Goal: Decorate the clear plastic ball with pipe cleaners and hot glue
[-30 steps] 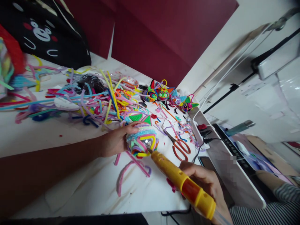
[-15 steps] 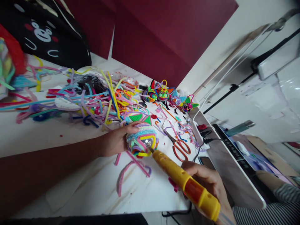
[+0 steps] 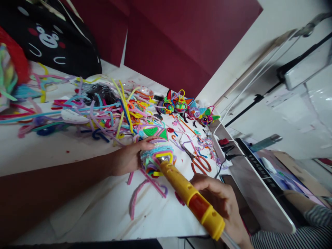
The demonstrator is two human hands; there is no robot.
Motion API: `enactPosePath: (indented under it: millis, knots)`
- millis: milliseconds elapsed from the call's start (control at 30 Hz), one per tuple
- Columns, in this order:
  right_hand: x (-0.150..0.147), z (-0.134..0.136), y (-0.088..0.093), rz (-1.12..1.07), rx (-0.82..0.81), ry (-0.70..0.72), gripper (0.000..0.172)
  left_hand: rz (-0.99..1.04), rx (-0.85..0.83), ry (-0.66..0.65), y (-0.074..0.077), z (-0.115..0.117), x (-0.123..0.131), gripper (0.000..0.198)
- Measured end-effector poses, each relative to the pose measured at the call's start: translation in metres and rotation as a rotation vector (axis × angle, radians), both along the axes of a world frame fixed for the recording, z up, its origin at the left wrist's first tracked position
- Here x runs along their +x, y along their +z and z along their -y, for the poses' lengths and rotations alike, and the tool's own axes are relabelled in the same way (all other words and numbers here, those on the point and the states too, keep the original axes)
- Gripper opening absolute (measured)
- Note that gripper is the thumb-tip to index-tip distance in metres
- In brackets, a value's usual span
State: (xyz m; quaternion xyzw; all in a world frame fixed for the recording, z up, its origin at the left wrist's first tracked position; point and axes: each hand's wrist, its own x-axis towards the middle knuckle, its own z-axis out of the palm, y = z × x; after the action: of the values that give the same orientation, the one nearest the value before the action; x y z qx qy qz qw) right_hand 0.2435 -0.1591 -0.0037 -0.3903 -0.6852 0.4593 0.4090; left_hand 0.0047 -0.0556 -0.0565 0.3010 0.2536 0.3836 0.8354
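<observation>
My left hand [image 3: 131, 155] grips the left side of a round ornament [image 3: 160, 150] wrapped in coloured pipe cleaners, with green ear shapes on top. My right hand [image 3: 220, 200] is closed round a yellow glue gun [image 3: 189, 193] with an orange-red window. The gun points up and left, and its front end covers part of the ornament's lower right; whether the tip touches is hidden. Pink pipe cleaners [image 3: 135, 200] lie on the table just below the ornament.
Orange-handled scissors [image 3: 201, 164] lie right of the ornament. Loose pipe cleaners [image 3: 103, 110] are heaped behind and left. Several finished ornaments [image 3: 181, 103] stand at the back. A phone [image 3: 240, 204] and power strip [image 3: 224, 141] are right, near a person's striped sleeve [image 3: 319, 218].
The glue gun and my right hand have moved left, and the gun's front end now overlaps the ornament. More of the phone shows. My left hand still holds the ornament in nearly the same place.
</observation>
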Motion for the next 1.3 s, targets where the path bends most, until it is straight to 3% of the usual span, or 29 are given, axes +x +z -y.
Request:
enactPosePath:
  millis: [167,400,700,967,1300]
  knots:
    - [0.000,0.000,0.001,0.050,0.019,-0.021,0.032,0.023,0.000,-0.005,0.000,0.000,0.000,0.074]
    - [0.001,0.001,0.003,0.041,0.076,-0.037,0.024,0.006,-0.020,0.019,0.000,-0.001,0.001,0.073]
    - [-0.006,0.000,0.004,0.032,0.062,-0.031,0.034,0.024,-0.020,0.011,-0.002,-0.001,0.002,0.071]
    - [0.002,0.002,-0.002,0.027,0.055,-0.037,0.029,-0.009,-0.042,0.033,0.002,0.001,0.001,0.061]
    - [0.014,0.006,-0.006,-0.034,0.033,-0.081,0.023,-0.041,-0.010,0.030,0.003,0.003,0.000,0.063]
